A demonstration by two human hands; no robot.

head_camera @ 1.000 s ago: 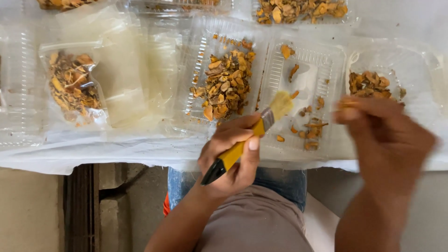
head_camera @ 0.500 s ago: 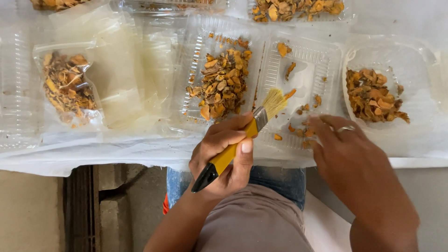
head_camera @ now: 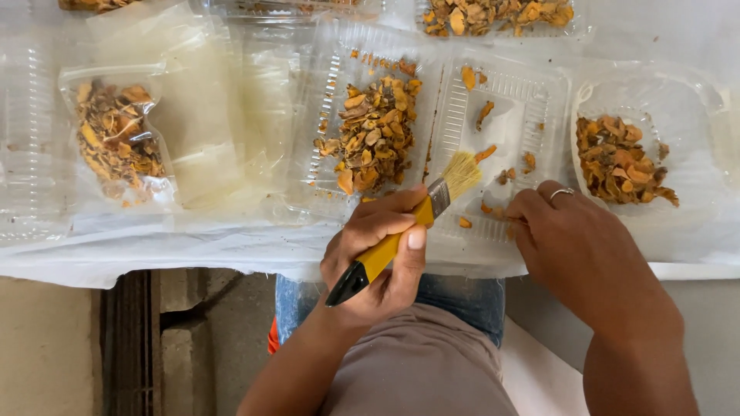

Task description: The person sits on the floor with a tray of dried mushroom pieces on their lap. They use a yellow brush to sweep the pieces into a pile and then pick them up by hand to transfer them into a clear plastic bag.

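Note:
My left hand (head_camera: 370,258) grips a flat paintbrush (head_camera: 461,174) by its yellow handle, the pale bristles hovering over an open clear clamshell tray (head_camera: 544,86). The tray's left half holds a pile of dried orange-yellow slices (head_camera: 375,135); its right half holds only a few scattered pieces (head_camera: 484,114). My right hand (head_camera: 574,246), a ring on one finger, rests at the right half's near edge. Its bent fingertips touch small pieces there, and whether they pinch one is hidden.
A round clear container (head_camera: 697,92) of cleaner slices sits right of the tray. At left lies a sealed clear bag of slices (head_camera: 116,142) beside empty bags (head_camera: 208,123). Another filled tray (head_camera: 493,15) is at the top. A white sheet (head_camera: 154,254) covers the table edge.
My right hand has come back from over the round container at right to the near edge of the tray. The brush has tilted slightly; my left hand stays in place.

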